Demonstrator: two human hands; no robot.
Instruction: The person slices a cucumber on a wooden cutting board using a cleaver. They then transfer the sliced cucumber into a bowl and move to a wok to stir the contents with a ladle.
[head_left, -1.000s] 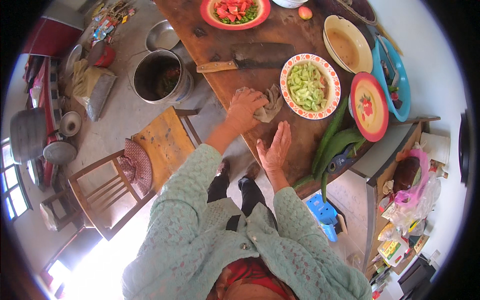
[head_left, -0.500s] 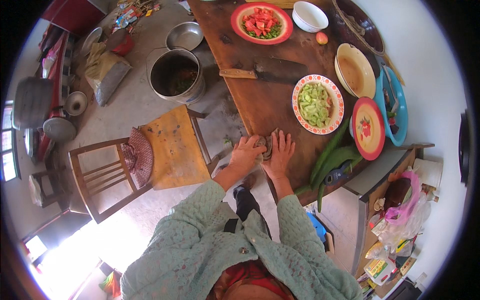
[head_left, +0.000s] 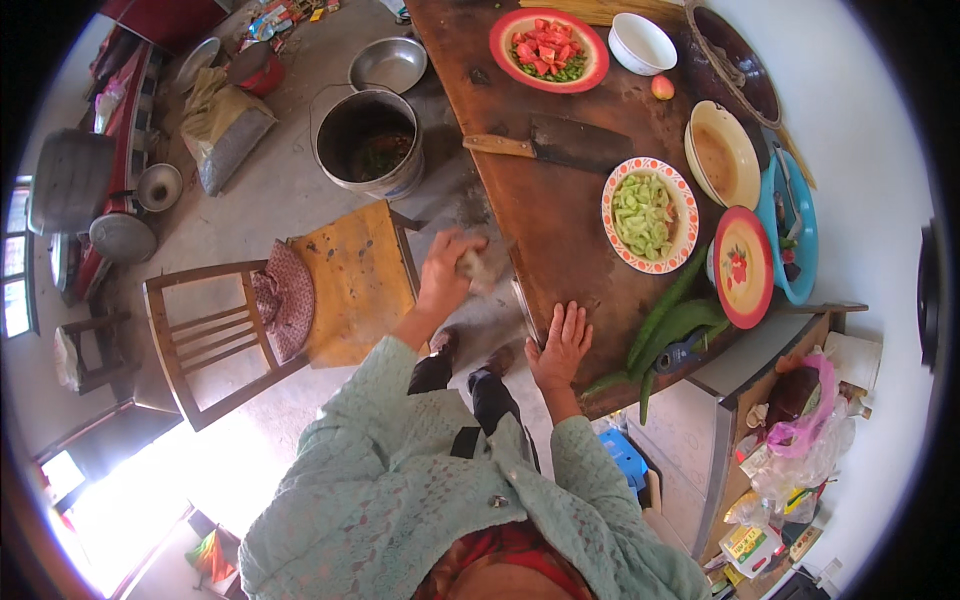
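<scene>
My left hand (head_left: 447,272) is off the table's left edge, closed on a crumpled, greyish-brown cloth (head_left: 478,266), which is blurred by motion. On the near corner of the brown wooden table (head_left: 560,240), my right hand (head_left: 564,347) lies flat with its fingers spread. Right of it are long green cucumbers (head_left: 668,312) and a dark-handled peeler (head_left: 680,352). Farther up stands a patterned plate of chopped pale-green vegetable (head_left: 645,218). A cleaver (head_left: 565,143) with a wooden handle lies beyond it.
A bucket (head_left: 365,145) and a metal basin (head_left: 388,66) stand on the floor left of the table. Nearer is a wooden chair (head_left: 350,270) with a hat on it. Tomato pieces fill a red-rimmed plate (head_left: 500,55); a blue basin (head_left: 803,225) sits at the right.
My left hand has lifted the cloth off the table corner and moved left, out past the edge. The right hand has let go of the cloth and rests flat on the wood.
</scene>
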